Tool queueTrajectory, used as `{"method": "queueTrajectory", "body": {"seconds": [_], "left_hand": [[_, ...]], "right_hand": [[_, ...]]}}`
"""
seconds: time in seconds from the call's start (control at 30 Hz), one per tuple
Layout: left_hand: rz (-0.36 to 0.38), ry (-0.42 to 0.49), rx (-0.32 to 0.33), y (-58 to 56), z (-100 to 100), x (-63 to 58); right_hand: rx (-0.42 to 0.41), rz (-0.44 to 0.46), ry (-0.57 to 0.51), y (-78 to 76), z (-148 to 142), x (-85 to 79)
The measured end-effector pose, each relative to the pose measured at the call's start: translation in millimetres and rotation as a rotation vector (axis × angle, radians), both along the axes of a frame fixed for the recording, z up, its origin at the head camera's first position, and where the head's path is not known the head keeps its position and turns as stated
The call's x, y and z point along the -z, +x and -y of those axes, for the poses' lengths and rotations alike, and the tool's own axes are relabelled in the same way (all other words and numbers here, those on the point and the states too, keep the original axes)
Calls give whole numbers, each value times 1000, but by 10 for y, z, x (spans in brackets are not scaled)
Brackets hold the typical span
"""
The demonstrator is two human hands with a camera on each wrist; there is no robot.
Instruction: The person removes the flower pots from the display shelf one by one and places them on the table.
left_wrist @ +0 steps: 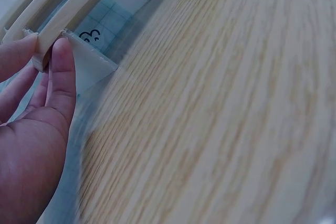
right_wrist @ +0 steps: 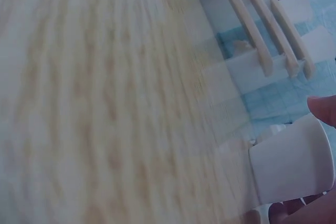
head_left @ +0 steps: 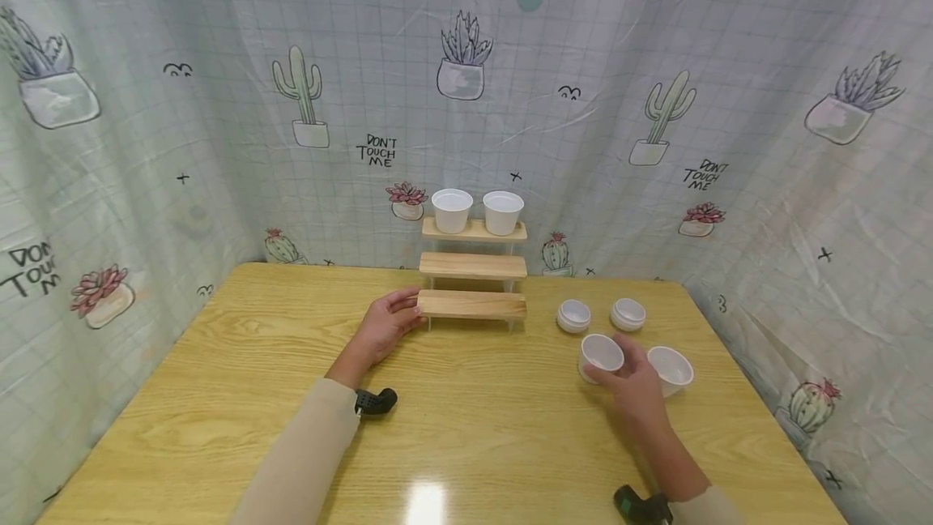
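Observation:
My left hand pinches the left end of the lowest board of a three-step wooden display stand. In the left wrist view, the thumb and fingers of the left hand lie on either side of that board end. Over on the right, my right hand grips a white cup with thumb and fingers around its side. The right wrist view shows this cup close up, its base at the tabletop. Two more white cups, a left one and a right one, stand on the top board.
Another white cup stands just right of my right hand. Behind are two low white round containers, one left and one right. A cactus-print curtain borders the wooden table at the back and sides.

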State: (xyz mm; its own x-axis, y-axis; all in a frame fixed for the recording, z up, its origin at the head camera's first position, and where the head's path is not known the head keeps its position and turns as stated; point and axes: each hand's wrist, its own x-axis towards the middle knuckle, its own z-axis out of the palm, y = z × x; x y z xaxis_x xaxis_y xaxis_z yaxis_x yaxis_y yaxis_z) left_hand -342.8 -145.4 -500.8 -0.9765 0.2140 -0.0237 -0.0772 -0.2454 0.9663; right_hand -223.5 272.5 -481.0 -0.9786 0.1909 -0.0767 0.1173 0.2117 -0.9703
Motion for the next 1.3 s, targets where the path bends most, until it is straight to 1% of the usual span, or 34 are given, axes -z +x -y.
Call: {"method": "queueTrajectory", "body": {"seconds": [0.17, 0.37, 0.5, 0.6, 0.83, 1.07, 1.3], "left_hand": [[8, 4, -3, 9, 3, -6], [7, 9, -1, 5, -2, -4], [6, 2, -1, 11, -5, -7], [7, -1, -1, 13, -4, -9], [9, -1, -4, 13, -4, -12], [8, 1, -8, 12, -10, -10], [6, -4, -9, 21, -14, -17]], "right_hand": [[-22, 3, -2, -34, -17, 39], [-21, -6, 40, -67, -32, 72], [-23, 2, 30, -72, -38, 85], [-25, 6, 22, -74, -40, 85], [-17, 18, 66, -83, -37, 64], [-17, 28, 66, -85, -45, 42], [-13, 11, 57, -107, -62, 75]]}}
